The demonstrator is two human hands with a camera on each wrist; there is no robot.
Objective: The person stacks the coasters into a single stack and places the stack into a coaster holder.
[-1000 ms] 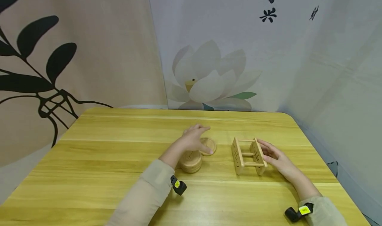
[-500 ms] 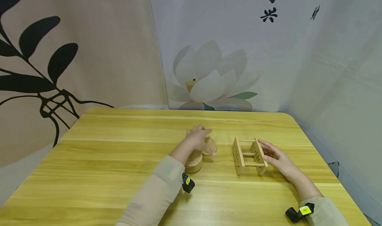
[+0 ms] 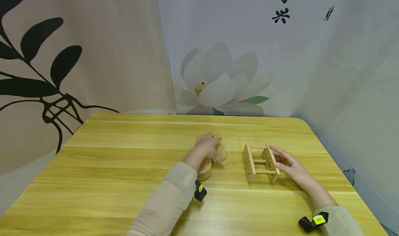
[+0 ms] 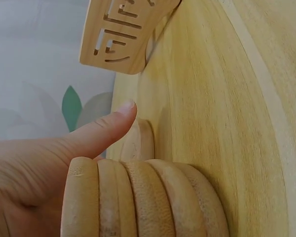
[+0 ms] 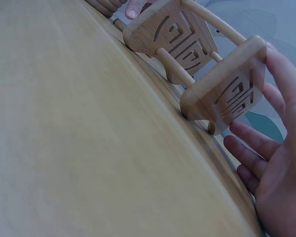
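My left hand [image 3: 206, 148] is over a single round wooden coaster [image 3: 222, 152] on the table, thumb by its near edge, fingers reaching past its far side. In the left wrist view the thumb is extended above that coaster, beside a stack of several thick coasters [image 4: 145, 197]. A wooden coaster rack [image 3: 248, 165] stands to the right, its two cut-out side panels joined by round rods. My right hand [image 3: 286, 164] holds the rack's right panel, with thumb and fingers at opposite ends of it. The right wrist view shows the lower fingers [image 5: 249, 155] loosely bent.
A wood-grain table [image 3: 124, 194] lies under everything, its far edge against a printed cloth backdrop [image 3: 124, 56]. Black wrist cameras [image 3: 200, 191] are strapped over both light sleeves [image 3: 169, 198]. A strip of table separates the single coaster from the rack.
My left hand and forearm have shifted a little to the right, covering more of the coaster stack. The right hand and the rack have stayed in place.
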